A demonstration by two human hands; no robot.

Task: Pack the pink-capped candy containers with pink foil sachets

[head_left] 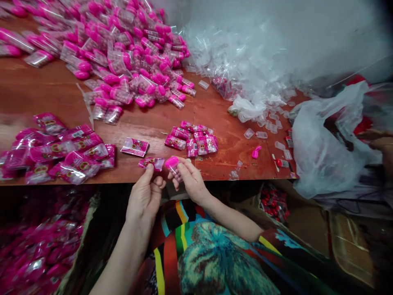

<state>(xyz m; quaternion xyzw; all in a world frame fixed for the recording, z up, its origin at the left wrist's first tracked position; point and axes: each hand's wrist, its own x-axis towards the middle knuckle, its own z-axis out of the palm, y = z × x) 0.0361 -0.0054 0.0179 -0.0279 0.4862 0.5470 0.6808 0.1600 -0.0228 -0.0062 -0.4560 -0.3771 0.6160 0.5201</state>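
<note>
Between the thumb and fingers of my left hand (145,192) is a pink printed wrapper sleeve (158,164) with a partly clear end. My right hand (193,181) grips a small clear candy container (172,165) with a bright pink cap and small balls inside, its capped end up. The container is close to the right of the sleeve; both are at the table's front edge. Just beyond my left hand lies a flat stack of printed sleeves (135,146). A group of small pink printed packets (200,141) rests beyond my right hand.
Many pink-capped containers (123,57) are heaped at the back left. Wrapped packets (70,153) form a pile at the left. Clear plastic pieces (233,53) and a white plastic bag (328,139) are at the right. Below the table's left edge, a box holds pink packets (46,241).
</note>
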